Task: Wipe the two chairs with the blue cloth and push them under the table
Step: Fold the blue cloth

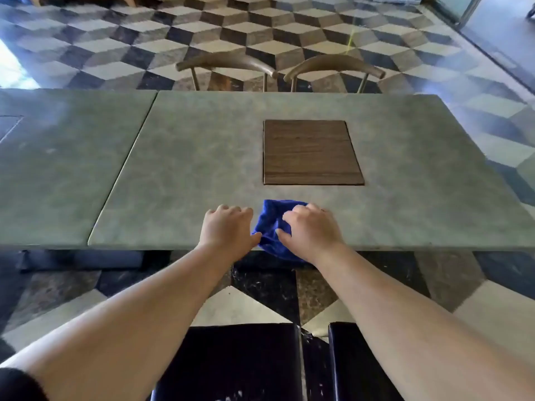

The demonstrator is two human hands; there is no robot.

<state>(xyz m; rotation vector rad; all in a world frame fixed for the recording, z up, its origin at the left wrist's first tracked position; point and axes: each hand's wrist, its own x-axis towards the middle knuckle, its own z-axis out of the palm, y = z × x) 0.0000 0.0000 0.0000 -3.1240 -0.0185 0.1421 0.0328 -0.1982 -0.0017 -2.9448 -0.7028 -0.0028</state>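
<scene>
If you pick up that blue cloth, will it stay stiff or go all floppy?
Probably floppy: the blue cloth is bunched in soft folds and droops over the table edge. It looks light, crumpled between the left hand and right hand. Unlikely to slip.

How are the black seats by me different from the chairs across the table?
The black seats are dark, shiny and pulled out on the near side; only their seats show. The far chairs are tan and tucked against the table; only their curved backs show. Both come as a side-by-side pair.
</scene>
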